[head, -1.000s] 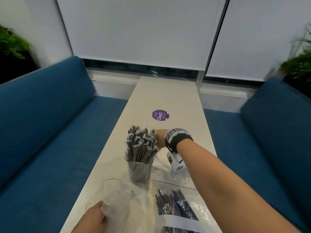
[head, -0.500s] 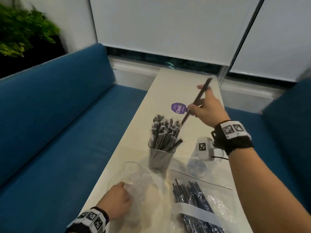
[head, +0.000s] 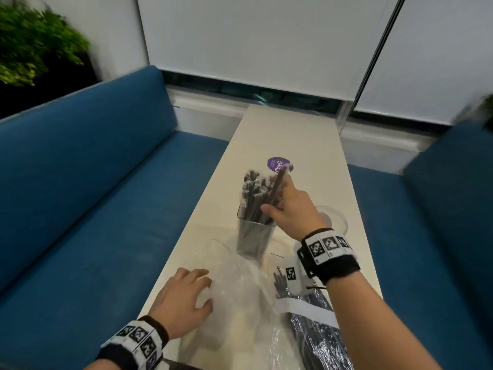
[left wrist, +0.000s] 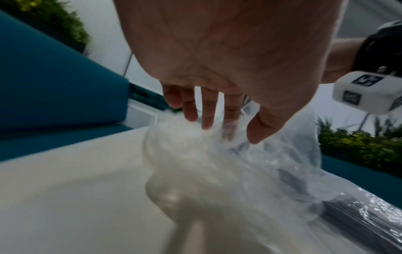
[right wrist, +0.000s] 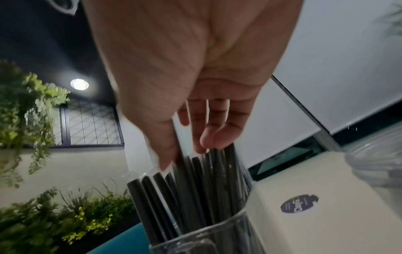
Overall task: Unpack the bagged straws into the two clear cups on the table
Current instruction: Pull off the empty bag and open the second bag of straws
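Straw (head: 277,186) pinched by right hand (head: 292,209) above cup (head: 253,237)

- My right hand (head: 289,209) sits over the clear plastic cup packed with dark straws (head: 254,231); their fanned tops block any straight drop in.
- Just right of it, a second clear cup (head: 337,222) stands behind my wrist.
- Crumpled clear plastic film (head: 234,295) under my left hand (head: 184,297) and the clear bag of dark straws (head: 317,332) cover the near tabletop (head: 293,137).
- Beyond the round purple sticker (head: 276,164), the tabletop lies bare.
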Demonstrator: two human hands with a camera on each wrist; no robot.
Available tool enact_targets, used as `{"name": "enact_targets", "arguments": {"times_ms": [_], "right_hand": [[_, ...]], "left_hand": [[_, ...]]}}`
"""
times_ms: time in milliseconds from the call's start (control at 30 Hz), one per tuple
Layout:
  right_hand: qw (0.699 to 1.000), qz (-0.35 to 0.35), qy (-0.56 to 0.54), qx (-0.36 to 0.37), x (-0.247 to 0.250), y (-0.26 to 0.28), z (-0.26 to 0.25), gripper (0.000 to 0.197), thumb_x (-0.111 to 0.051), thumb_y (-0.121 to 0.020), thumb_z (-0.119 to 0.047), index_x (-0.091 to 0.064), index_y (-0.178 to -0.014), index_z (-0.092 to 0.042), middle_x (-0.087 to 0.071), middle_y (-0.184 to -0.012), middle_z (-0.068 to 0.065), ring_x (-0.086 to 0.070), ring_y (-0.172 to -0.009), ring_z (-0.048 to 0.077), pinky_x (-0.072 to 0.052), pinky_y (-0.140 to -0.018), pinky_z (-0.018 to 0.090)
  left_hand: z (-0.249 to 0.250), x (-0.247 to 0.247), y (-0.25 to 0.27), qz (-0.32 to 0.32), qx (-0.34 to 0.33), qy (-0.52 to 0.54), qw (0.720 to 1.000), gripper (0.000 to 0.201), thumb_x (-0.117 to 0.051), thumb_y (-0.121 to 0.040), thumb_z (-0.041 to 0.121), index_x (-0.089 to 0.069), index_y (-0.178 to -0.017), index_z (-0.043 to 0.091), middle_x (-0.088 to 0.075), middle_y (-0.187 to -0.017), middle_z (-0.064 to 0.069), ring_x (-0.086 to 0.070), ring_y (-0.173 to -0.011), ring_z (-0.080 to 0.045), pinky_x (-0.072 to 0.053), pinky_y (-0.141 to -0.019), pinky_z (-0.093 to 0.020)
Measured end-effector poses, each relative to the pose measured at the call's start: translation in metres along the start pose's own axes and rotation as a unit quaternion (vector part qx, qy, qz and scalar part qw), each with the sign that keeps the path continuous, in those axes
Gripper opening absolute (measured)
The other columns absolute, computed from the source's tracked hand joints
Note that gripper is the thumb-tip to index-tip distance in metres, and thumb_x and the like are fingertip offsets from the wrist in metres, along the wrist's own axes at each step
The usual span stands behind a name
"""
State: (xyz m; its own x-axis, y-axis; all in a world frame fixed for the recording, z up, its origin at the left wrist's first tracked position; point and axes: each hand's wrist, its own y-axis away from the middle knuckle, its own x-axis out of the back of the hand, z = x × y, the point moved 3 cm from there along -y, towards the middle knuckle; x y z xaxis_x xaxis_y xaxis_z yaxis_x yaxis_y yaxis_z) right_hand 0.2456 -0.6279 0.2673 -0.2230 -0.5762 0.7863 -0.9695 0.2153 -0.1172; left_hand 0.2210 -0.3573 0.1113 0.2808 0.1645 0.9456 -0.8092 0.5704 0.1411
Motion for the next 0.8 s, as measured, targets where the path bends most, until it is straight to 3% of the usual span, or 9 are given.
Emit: {"name": "enact_targets", "arguments": {"times_ms": [133,267,333,400,500,567,600,700,800], "right_hand": [[0.985,0.134,-0.072,0.076,0.009,0.009,-0.008,0.075,-0.071,-0.095,-0.015,-0.027,-0.153,-0.033,-0.066,-0.12,0.001,-0.07,-0.077,0.02,-0.055,-0.076,0.035],[0.985,0.071,0.095,0.128,-0.004,-0.008,-0.018,0.045,-0.059,-0.1,-0.014,-0.055,-0.144,-0.024,-0.07,-0.126,0.003,-0.067,-0.106,0.025,-0.054,-0.095,0.041],[0.975,0.024,0.186,0.119,-0.017,-0.011,-0.016,0.035,-0.054,-0.104,-0.02,-0.065,-0.137,-0.022,-0.072,-0.128,0.004,-0.06,-0.117,0.029,-0.052,-0.096,0.044],[0.962,0.008,0.239,0.136,-0.026,-0.005,-0.013,0.033,-0.055,-0.105,-0.025,-0.069,-0.134,-0.022,-0.072,-0.125,0.004,-0.057,-0.115,0.033,-0.052,-0.09,0.047],[0.946,0.09,0.255,0.177,-0.02,0.001,-0.013,0.026,-0.071,-0.093,-0.016,-0.077,-0.119,-0.018,-0.07,-0.107,0.01,-0.06,-0.096,0.038,-0.052,-0.073,0.046],[0.941,0.109,0.268,0.176,-0.017,0.003,-0.017,0.023,-0.071,-0.093,-0.015,-0.077,-0.114,-0.019,-0.073,-0.106,0.005,-0.062,-0.097,0.035,-0.048,-0.074,0.043],[0.941,0.073,0.283,0.168,-0.02,0.005,-0.017,0.022,-0.064,-0.098,-0.019,-0.077,-0.114,-0.023,-0.075,-0.111,-0.001,-0.061,-0.103,0.031,-0.045,-0.079,0.041],[0.946,-0.006,0.285,0.153,-0.018,0.018,-0.014,0.027,-0.052,-0.104,-0.027,-0.075,-0.12,-0.028,-0.073,-0.125,-0.009,-0.055,-0.115,0.025,-0.043,-0.088,0.04],[0.975,0.123,0.113,0.147,0.016,0.059,-0.006,0.021,-0.063,-0.101,-0.021,-0.076,-0.117,-0.02,-0.075,-0.113,-0.004,-0.058,-0.098,0.02,-0.051,-0.086,0.036]], "left_hand": [[0.003,0.003,0.0,-0.041,-0.03,-0.006,0.999,0.057,-0.035,-0.092,0.055,-0.062,-0.132,0.024,-0.048,-0.148,0.009,-0.045,-0.129,-0.018,-0.042,-0.106,-0.03],[0.003,0.002,-0.005,-0.062,-0.031,0.101,0.992,0.039,-0.047,-0.102,0.037,-0.049,-0.141,0.028,-0.055,-0.138,0.011,-0.051,-0.12,-0.01,-0.044,-0.102,-0.027],[0.005,0.005,-0.007,-0.058,-0.022,0.134,0.989,0.038,-0.049,-0.102,0.028,-0.043,-0.14,0.027,-0.054,-0.128,0.013,-0.053,-0.111,-0.008,-0.041,-0.094,-0.021],[0.005,0.008,-0.008,-0.05,-0.019,0.126,0.991,0.04,-0.048,-0.102,0.021,-0.043,-0.141,0.026,-0.056,-0.131,0.009,-0.054,-0.116,-0.011,-0.04,-0.095,-0.021],[-0.001,0.011,-0.006,-0.041,-0.032,0.108,0.993,0.043,-0.046,-0.102,0.014,-0.048,-0.143,0.027,-0.052,-0.138,0.013,-0.05,-0.129,-0.011,-0.035,-0.104,-0.018],[-0.003,0.015,-0.001,-0.039,-0.04,0.131,0.99,0.043,-0.047,-0.101,0.013,-0.049,-0.139,0.033,-0.048,-0.131,0.02,-0.05,-0.128,-0.008,-0.034,-0.102,-0.014],[-0.004,0.017,0.003,-0.033,-0.048,0.143,0.988,0.042,-0.048,-0.1,0.012,-0.049,-0.134,0.038,-0.047,-0.128,0.022,-0.05,-0.127,-0.007,-0.034,-0.1,-0.014],[0.0,0.036,0.019,0.042,-0.055,0.173,0.982,0.044,-0.056,-0.096,0.009,-0.048,-0.12,0.045,-0.051,-0.121,0.023,-0.053,-0.11,0.004,-0.046,-0.095,-0.02],[0.017,0.064,0.041,0.17,-0.067,0.19,0.965,0.036,-0.065,-0.089,0.004,-0.061,-0.105,0.036,-0.058,-0.1,0.023,-0.056,-0.093,0.004,-0.046,-0.073,-0.013]]}}
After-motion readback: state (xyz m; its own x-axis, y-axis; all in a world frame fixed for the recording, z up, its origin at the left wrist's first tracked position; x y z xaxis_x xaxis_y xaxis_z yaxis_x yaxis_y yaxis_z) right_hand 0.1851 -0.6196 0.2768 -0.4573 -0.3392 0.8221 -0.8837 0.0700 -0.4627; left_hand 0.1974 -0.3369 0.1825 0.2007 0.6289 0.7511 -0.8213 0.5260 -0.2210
